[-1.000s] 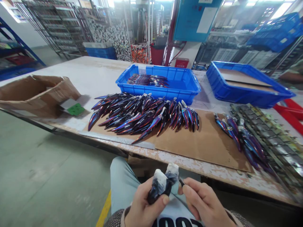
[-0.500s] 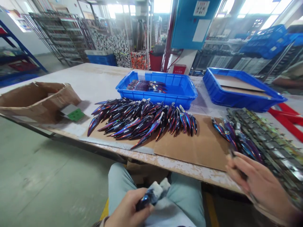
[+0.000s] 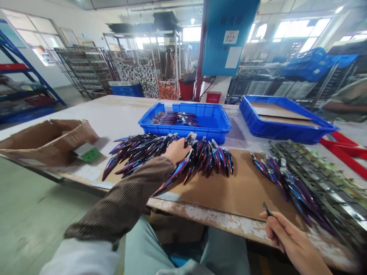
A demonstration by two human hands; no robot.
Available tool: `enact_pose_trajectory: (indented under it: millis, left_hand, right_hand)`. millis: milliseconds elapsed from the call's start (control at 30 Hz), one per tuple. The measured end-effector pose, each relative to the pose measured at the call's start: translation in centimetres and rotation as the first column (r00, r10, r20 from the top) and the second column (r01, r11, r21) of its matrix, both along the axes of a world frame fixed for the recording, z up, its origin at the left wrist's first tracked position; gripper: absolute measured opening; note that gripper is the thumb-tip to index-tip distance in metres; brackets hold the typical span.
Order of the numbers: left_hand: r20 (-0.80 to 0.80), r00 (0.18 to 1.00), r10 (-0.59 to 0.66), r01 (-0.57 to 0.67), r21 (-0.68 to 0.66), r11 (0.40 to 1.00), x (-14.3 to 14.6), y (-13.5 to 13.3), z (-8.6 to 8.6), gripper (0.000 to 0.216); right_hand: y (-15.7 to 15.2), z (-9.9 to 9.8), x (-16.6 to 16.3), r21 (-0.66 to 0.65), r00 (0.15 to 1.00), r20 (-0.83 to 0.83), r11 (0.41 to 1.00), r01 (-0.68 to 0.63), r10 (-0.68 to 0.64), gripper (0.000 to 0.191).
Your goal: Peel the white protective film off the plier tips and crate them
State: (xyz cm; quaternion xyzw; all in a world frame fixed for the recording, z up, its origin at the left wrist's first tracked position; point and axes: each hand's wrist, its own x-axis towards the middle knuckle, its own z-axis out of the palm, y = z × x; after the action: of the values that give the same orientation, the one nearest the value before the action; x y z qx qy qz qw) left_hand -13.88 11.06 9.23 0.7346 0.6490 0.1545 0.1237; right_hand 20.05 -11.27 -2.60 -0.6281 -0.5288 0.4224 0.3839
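My left hand [image 3: 177, 151] reaches into a pile of glossy purple-blue curved pieces [image 3: 140, 152] with pointed tips and pale ends. Its fingers are closed around one dark piece with a whitish end [image 3: 190, 138], on top of the pile; most of that piece is hidden by the hand. Near the table's front edge, my right hand [image 3: 283, 233] grips a small dark knife [image 3: 267, 209], its blade pointing up and away from me. Beyond the right hand lies a smaller group of the same glossy pieces [image 3: 275, 173].
A blue crate [image 3: 186, 131] behind the pile holds several glossy pieces. Another blue crate [image 3: 286, 133] with boards stands at the right. Metal racks [image 3: 323, 168] and a red frame [image 3: 341, 141] lie rightward. Cardboard [image 3: 229, 194] covers the table front; an open box [image 3: 51, 145] sits left.
My left hand has moved from above my lap, where it held dark pieces with pale ends, forward to the pile. The right hand has shifted slightly left and down with the knife. The view has tilted up.
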Motion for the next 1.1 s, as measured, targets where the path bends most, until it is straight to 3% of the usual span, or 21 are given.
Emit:
enact_pose_trajectory:
  millis: [133, 267, 333, 433, 500, 533, 800, 967, 1100]
  left_hand:
    - [-0.136, 0.989, 0.051, -0.061, -0.068, 0.996, 5.0, 6.6, -0.1, 0.032]
    - [-0.231, 0.967, 0.107, -0.121, -0.050, 0.991, 7.6, 9.3, -1.4, 0.035]
    - [-0.256, 0.958, 0.131, -0.138, -0.009, 0.990, 7.8, 9.7, -1.8, 0.040]
    - [-0.271, 0.952, 0.139, -0.136, 0.030, 0.990, 7.3, 9.9, -1.8, 0.050]
    - [-0.273, 0.954, 0.122, -0.115, 0.043, 0.992, 6.7, 9.9, -1.7, 0.057]
    - [-0.271, 0.956, 0.111, -0.101, 0.052, 0.994, 6.4, 9.8, -1.7, 0.059]
    - [-0.156, 0.987, 0.044, -0.009, 0.218, 0.976, 3.6, 5.7, -1.8, 0.055]
    - [0.048, 0.996, -0.074, 0.056, 0.301, 0.952, 1.8, 0.6, -2.2, 0.042]
    - [0.255, 0.945, -0.204, 0.143, 0.240, 0.960, 2.5, -5.8, -4.7, 0.031]
  right_hand:
    - [-0.4, -0.9, 2.6, 0.043, 0.993, 0.102, 0.998, 0.055, -0.060, 0.048]
    - [-0.7, -1.1, 5.8, 0.086, 0.920, 0.360, 0.988, 0.129, -0.151, 0.047]
    - [-0.5, -0.8, 6.9, 0.205, 0.814, 0.502, 0.955, 0.215, -0.292, 0.048]
    - [0.8, 0.2, 7.9, 0.447, 0.545, 0.687, 0.871, 0.206, -0.481, 0.055]
    - [2.3, 0.8, 8.4, 0.469, 0.354, 0.801, 0.874, 0.129, -0.482, 0.053]
    - [3.1, 0.9, 8.6, 0.457, 0.306, 0.827, 0.881, 0.124, -0.472, 0.048]
    - [8.0, 0.3, 10.0, 0.324, 0.165, 0.921, 0.929, 0.179, -0.354, 0.025]
    - [7.7, 1.1, 9.5, 0.362, 0.208, 0.886, 0.898, 0.249, -0.414, 0.028]
    - [5.6, 2.0, 7.6, 0.467, 0.315, 0.762, 0.817, 0.339, -0.566, 0.035]
